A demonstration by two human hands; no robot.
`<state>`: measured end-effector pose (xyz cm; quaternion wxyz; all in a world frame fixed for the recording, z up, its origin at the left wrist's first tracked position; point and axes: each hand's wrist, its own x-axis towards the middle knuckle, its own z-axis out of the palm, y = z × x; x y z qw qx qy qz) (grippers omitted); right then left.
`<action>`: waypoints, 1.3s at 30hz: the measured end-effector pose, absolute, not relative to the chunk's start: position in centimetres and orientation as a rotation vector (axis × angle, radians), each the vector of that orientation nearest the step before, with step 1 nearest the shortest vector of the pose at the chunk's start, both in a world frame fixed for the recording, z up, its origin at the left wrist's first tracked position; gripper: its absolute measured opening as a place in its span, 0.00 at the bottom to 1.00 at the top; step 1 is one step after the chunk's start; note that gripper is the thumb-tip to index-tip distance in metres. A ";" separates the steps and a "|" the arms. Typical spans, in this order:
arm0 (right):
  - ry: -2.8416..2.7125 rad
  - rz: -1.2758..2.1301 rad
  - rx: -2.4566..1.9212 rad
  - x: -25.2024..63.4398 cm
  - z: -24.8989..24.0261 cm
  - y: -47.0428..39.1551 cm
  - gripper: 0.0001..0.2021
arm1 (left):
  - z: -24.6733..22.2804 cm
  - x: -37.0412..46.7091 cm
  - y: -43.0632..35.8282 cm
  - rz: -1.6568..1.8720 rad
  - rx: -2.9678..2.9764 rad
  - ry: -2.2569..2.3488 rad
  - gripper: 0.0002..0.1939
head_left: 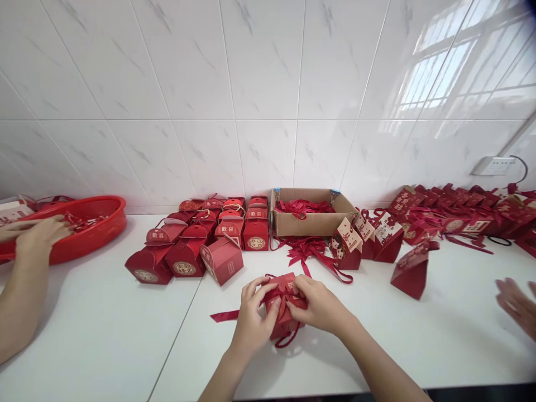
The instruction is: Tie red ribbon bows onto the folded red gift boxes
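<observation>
In the middle of the white table, close to me, sits a small red gift box (283, 326) with a red cord handle (288, 339) hanging at its near side. A dark red satin ribbon (226, 316) runs across the box top, one tail lying out to the left. My left hand (254, 315) is closed at the box's left side, thumb and fingers pinching the ribbon. From the right, my right hand (320, 304) pinches the ribbon near the middle of the top. The exact shape of the knot or loop is partly hidden by my fingers.
Red gift boxes (221, 259) stand in rows behind left. A cardboard box (314, 224) holds red ribbons; more ribbons (307, 251) lie before it. A lone red box (412, 271) stands right. Another person's hand (44, 231) reaches into a red basin (119, 223); another hand (517, 304) appears far right.
</observation>
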<state>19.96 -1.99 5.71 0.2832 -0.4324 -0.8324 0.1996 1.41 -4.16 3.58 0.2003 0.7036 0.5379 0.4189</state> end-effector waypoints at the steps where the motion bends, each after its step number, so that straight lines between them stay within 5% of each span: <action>1: -2.218 0.521 -1.163 20.0 5.5 -2.0 0.09 | 3.5 1.4 -4.2 1.170 1.970 1.509 0.13; 11: -2.096 0.593 -1.018 21.0 5.7 -1.8 0.03 | 3.0 1.6 -4.2 1.238 1.795 1.582 0.18; 16: -1.808 1.081 -1.107 21.6 4.2 -0.8 0.21 | 2.7 1.0 -3.8 1.079 1.514 1.626 0.25; 24: -1.499 1.496 -1.321 21.1 2.9 -0.5 0.20 | 3.0 0.5 -3.4 0.936 1.381 1.440 0.23; 31: -1.566 1.378 -1.280 22.2 4.1 -0.6 0.25 | 3.3 -1.1 -2.4 0.928 1.550 1.413 0.20; 39: -1.739 1.398 -1.305 23.2 4.0 -1.1 0.18 | 4.1 -2.7 -1.5 0.633 1.431 1.392 0.24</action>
